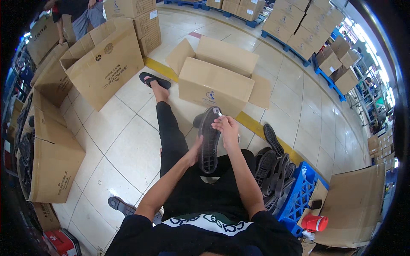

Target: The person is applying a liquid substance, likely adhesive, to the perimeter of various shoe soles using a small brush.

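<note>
A dark brown shoe sole (209, 149) with a grid of hollows stands nearly upright in front of my lap. My left hand (195, 152) is closed around its left edge, thumb on the gridded face. At the sole's upper end my right hand (227, 129) pinches a small whitish thing (218, 113) against the surface; its kind is too small to tell. Behind the sole, another dark rounded piece (197, 120) shows in part. Several more dark soles (265, 168) lie heaped on the floor beside my right knee, one (273, 139) apart from them.
An open carton (213, 83) stands ahead beyond a yellow floor line. Large cartons (60, 158) flank the left, one holding dark items. A blue plastic pallet (299, 192) at right bears a red cup (314, 222) and a phone (316, 204). Another person (81, 17) stands far left.
</note>
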Tool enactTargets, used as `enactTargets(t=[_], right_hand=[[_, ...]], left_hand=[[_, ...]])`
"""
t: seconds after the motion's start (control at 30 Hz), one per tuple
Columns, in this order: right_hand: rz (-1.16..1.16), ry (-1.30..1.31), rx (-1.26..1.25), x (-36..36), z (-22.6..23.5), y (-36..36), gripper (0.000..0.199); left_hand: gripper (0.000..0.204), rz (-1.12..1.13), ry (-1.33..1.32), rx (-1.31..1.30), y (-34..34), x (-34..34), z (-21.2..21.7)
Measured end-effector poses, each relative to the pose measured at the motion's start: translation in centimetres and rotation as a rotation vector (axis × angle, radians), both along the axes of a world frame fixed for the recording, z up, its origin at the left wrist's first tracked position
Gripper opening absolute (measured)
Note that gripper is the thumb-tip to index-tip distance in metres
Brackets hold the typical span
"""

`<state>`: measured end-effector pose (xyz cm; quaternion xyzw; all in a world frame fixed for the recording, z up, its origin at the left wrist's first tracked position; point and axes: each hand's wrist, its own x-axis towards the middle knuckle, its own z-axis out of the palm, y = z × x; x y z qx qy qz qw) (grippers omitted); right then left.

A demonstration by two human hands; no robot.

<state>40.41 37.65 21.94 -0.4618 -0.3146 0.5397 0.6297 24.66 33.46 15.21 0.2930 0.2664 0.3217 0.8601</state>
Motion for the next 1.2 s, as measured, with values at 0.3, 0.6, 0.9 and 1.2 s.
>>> enactTargets(t=[0.3, 0.6, 0.9, 1.2], right_hand=[[0.283, -0.737, 0.118, 1.4, 1.7, -0.2, 0.011], [0.606, -1.063, 0.325, 0.0, 0.6, -5.7, 0.014], [0.791, -1.338, 0.264, 1.3, 0.9, -11.8, 0.011], [0.315, -1.305, 0.444, 3.8, 4.3, -6.0, 0.015]], left_hand=[[0.088, 0.01, -0.121, 0.011, -0.1, -0.3, 2.3], [0.079, 0.166, -0.116, -0.122, 1.2, -0.8, 0.5], [0.08, 0.251, -0.277, -0.206, 1.5, -1.7, 1.5], [0.079, 0.141, -0.067, -0.096, 1.4, -0.5, 0.3]])
